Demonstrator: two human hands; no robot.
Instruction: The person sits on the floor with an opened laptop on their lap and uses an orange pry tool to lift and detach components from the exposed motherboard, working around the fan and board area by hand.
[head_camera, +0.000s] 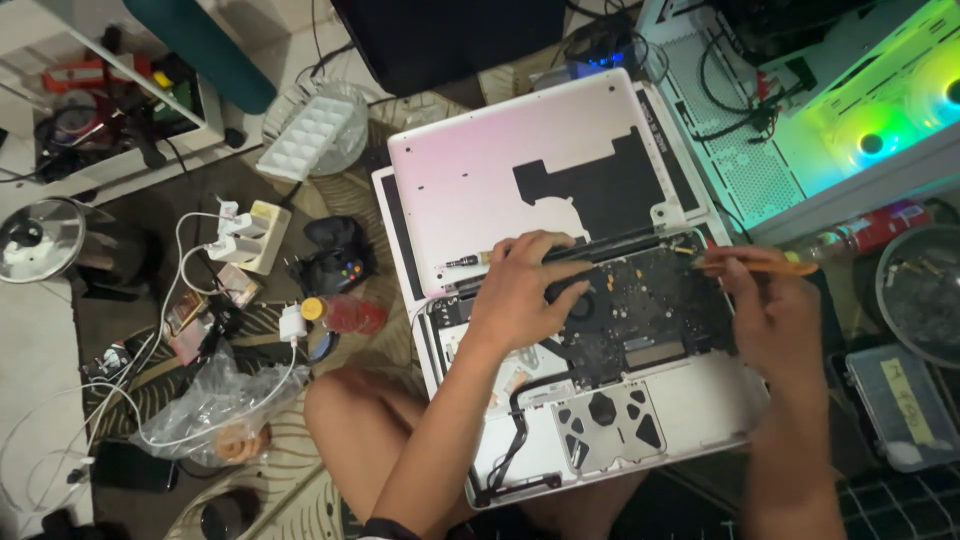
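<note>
The left hand (525, 290) reaches in from the lower middle of the view, forearm angled up over the person's bare knee, and lies palm down on the opened laptop (600, 400); its fingers are spread and stretched flat toward the right, resting across the hinge edge and the round black fan (580, 300), holding nothing. The right hand (775, 320) comes up from the lower right, wrist bent, with its fingers curled closed around a slim orange-brown tool (755, 263) that looks like a brush or spudger; the tool lies nearly level, its tip pointing left to the upper right corner of the circuit board (655, 305). Motion blur hides just how the fingertips pinch it. The laptop sits on the floor right in front of the person, between the knees, with its white bottom cover (530, 170) taken off and lying just above it, inner face up, bearing a black patch. Inside the case, the dark board fills the upper part, a grey perforated trackpad plate (605, 420) sits below it, and a black cable (520, 440) runs down the left side.
</note>
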